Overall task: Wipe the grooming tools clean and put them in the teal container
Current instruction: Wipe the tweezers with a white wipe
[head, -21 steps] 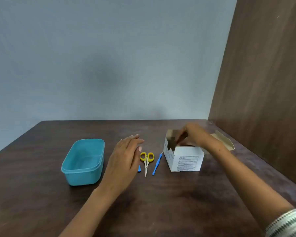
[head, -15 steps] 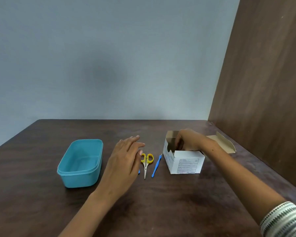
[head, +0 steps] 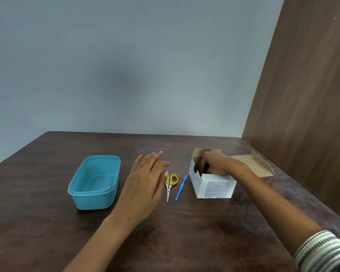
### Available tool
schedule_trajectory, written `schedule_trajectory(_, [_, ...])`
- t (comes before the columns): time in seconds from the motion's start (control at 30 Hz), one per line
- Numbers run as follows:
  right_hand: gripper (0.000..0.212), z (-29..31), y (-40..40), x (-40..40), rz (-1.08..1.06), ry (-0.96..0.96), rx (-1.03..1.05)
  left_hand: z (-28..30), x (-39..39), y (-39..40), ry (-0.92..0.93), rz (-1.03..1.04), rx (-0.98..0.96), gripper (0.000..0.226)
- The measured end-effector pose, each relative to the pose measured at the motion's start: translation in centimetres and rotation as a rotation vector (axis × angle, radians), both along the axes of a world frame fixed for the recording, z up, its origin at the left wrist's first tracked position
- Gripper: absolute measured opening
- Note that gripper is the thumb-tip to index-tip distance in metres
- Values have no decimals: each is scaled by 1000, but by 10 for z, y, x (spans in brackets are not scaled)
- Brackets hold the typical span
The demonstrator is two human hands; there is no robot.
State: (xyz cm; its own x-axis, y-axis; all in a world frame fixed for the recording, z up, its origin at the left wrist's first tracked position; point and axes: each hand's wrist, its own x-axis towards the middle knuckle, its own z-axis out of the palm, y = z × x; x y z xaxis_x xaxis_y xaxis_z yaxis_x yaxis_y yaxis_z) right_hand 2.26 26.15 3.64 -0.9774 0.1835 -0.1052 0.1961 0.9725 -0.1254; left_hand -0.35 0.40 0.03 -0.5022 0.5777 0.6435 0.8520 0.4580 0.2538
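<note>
Head view shows the right hand (head: 216, 163) reaching down into the open white cardboard box (head: 214, 183), its fingers hidden below the rim, so I cannot tell whether they pinch anything or hang loose inside. Just left of that box lies the slim blue plastic-handled tool (head: 181, 188), and left of it again the small scissors with yellow finger loops and pale metal blades (head: 170, 185), points toward the person, both flat on the dark wooden table (head: 185, 232). The left hand (head: 147, 181) hovers over the table beside the scissors, fingers straight and spread, holding nothing; whether it touches the wood is unclear, and it may cover something more beneath it. Furthest left of the box stands the teal rectangular plastic container (head: 94, 183), with nothing visible in it.

Both tools look light, rigid and thin, likely slippery against the smooth wood, so a fingertip pinch should suit: the scissors by their yellow loops, away from the sharp points, the blue tool at mid-handle. No tool is in the container yet.
</note>
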Motion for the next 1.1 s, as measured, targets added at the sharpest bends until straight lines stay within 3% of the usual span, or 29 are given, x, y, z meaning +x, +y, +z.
schedule_trajectory(0.17, [26,14,2,13,46,-24,-19,-1,3,1,32,3,-15,29])
schedule_trajectory(0.5, [4,61,-2,50,-1,341,-558,-2,1,-1,1,-16,35,23])
schedule_trajectory(0.63, [5,50,-35,52,43,403,-921,3,5,-6,-148,-25,84,38])
schedule_trajectory(0.8, [13,16,-80,43,56,413,-1367,13,9,-10,-427,-127,335,40])
schedule_trajectory(0.97, [8,-1,-97,37,39,447,-1437,18,6,-11,-665,-213,496,26])
schedule_trajectory(1.1, [30,-4,-98,37,82,455,-1431,18,5,-12,-755,-216,581,15])
